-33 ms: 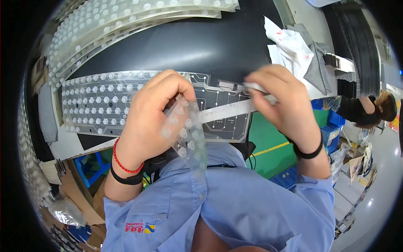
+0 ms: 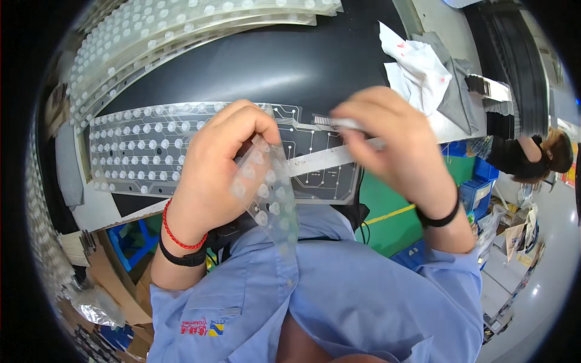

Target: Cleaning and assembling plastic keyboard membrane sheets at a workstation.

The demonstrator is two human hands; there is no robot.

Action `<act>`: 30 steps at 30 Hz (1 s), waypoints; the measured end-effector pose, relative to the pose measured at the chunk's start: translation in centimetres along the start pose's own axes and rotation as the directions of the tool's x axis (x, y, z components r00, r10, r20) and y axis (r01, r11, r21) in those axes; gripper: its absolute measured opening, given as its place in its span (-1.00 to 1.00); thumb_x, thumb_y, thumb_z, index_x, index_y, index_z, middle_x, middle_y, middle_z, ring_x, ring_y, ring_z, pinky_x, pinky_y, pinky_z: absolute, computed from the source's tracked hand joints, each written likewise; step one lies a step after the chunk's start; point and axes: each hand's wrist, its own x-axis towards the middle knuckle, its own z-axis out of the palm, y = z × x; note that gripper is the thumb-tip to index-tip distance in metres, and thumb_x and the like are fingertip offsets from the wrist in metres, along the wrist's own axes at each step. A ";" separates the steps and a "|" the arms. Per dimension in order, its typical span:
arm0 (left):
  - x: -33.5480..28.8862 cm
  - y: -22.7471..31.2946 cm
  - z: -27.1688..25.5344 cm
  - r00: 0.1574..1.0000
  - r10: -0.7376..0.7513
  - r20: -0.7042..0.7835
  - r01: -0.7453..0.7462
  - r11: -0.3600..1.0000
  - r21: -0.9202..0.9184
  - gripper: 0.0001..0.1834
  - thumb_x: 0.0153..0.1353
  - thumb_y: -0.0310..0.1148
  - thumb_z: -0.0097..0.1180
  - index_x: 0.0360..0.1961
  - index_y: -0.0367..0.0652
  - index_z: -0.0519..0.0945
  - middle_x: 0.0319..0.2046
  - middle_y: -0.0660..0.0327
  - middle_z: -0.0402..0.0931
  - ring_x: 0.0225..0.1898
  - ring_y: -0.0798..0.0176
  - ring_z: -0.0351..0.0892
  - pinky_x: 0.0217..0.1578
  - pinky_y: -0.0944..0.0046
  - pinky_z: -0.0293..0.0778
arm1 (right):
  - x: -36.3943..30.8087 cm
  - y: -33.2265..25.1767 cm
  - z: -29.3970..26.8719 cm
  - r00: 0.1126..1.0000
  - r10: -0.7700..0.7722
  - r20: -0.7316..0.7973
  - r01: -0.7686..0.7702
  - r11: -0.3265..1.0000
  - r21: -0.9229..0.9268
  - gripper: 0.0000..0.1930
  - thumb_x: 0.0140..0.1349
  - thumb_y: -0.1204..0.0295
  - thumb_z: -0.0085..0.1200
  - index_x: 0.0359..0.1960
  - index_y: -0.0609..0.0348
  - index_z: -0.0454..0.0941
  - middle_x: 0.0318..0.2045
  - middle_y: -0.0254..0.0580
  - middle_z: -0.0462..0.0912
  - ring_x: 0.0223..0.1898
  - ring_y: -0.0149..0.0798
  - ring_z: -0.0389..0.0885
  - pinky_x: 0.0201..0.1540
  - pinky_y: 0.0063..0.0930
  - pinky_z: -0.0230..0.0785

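A keyboard membrane sheet (image 2: 315, 166) with printed circuit traces lies on the black table (image 2: 272, 66), its left part covered by a clear sheet of rubber domes (image 2: 139, 151). My left hand (image 2: 224, 163) is closed on a bent clear strip of domes (image 2: 269, 193) that hangs down toward my blue shirt. My right hand (image 2: 399, 145), blurred, pinches a thin pale strip (image 2: 354, 125) just above the membrane's right end. A long white strip (image 2: 321, 160) runs between my two hands.
Stacks of clear dome sheets (image 2: 181, 30) lie along the table's far and left sides. A crumpled white cloth (image 2: 417, 66) and grey cloth (image 2: 457, 91) sit at the right. Another person (image 2: 532, 154) is at the right edge. Blue bins (image 2: 475, 190) and a green floor lie below.
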 end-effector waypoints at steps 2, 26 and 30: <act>0.1 -0.1 0.2 1.000 0.023 -0.010 -0.022 1.000 0.022 -0.84 0.09 -0.64 0.10 -0.29 -0.22 0.53 -0.35 0.18 0.44 -0.39 0.23 0.41 -0.35 0.33 0.37 | 1.7 -1.0 2.1 0.993 -0.109 0.045 0.107 0.993 0.051 -0.74 0.03 0.58 0.22 -0.18 0.25 0.61 -0.21 -0.05 0.62 -0.07 0.06 0.60 0.00 -0.15 0.51; -0.3 -0.2 0.3 0.999 0.042 -0.020 -0.042 0.999 0.016 -0.85 0.11 -0.63 0.08 -0.27 -0.23 0.51 -0.35 0.14 0.45 -0.34 0.13 0.47 -0.28 0.28 0.42 | 0.7 -0.1 0.9 0.997 -0.048 0.059 0.054 0.993 -0.101 -0.76 0.13 0.61 0.24 -0.13 0.21 0.65 -0.20 -0.10 0.65 -0.09 0.01 0.63 -0.07 -0.21 0.52; -0.2 -0.3 0.3 0.996 0.082 -0.026 -0.083 0.997 -0.008 -0.83 0.08 -0.64 0.08 -0.27 -0.23 0.51 -0.36 0.14 0.44 -0.34 0.13 0.47 -0.27 0.28 0.42 | -2.1 1.4 -3.2 0.989 0.108 0.097 -0.081 0.963 -0.256 -0.80 0.15 0.63 0.23 -0.17 0.27 0.66 -0.23 -0.06 0.66 -0.33 -0.03 0.67 -0.24 -0.31 0.57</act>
